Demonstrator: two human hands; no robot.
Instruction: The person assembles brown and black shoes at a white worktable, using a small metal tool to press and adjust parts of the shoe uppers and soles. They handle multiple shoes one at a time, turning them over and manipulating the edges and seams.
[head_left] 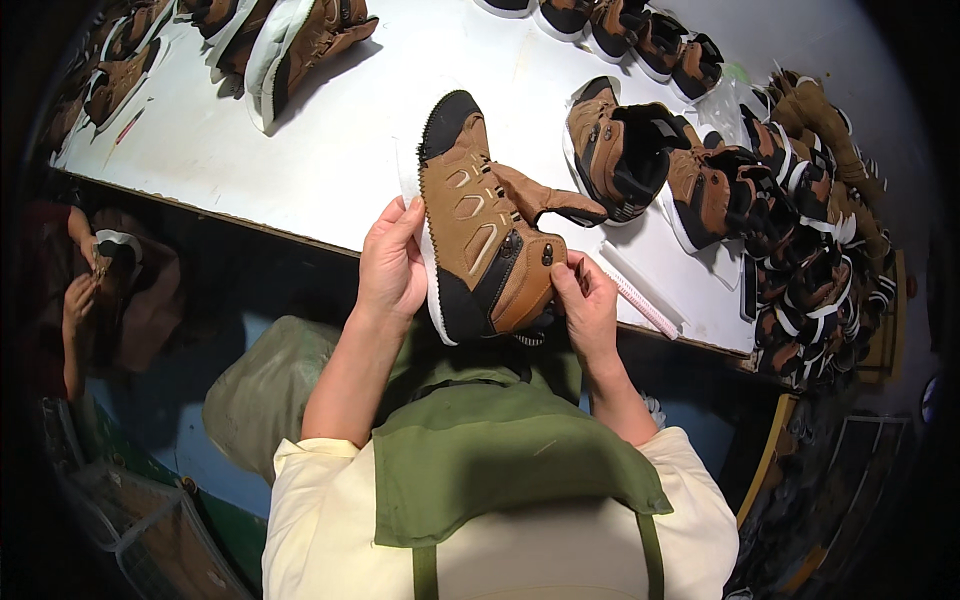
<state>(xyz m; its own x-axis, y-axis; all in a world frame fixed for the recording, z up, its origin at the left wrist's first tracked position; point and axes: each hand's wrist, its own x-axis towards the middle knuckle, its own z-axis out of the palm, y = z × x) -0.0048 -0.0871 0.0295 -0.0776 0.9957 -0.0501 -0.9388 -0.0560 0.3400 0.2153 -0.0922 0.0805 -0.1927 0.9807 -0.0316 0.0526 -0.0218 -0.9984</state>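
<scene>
Between my hands, over the table's near edge, is a brown boot upper [465, 215] with a black toe cap and black heel, lying on its side with the toe pointing away. White material with a toothed edge runs along its lower border. My left hand [393, 255] grips that border, thumb on top. Fingers of my right hand [588, 300] pinch the collar near the black lace hooks. The tongue [545, 195] sticks out to the right. Just beyond it stands another brown and black boot [620, 150].
White table [340, 150] with more boots [305, 50] at the far left and a row [620, 35] at the back. A dense pile of boots [800, 230] fills the right end. A white strip with red marks [645, 295] lies at the near edge. Another person's hands [85, 280] work at left.
</scene>
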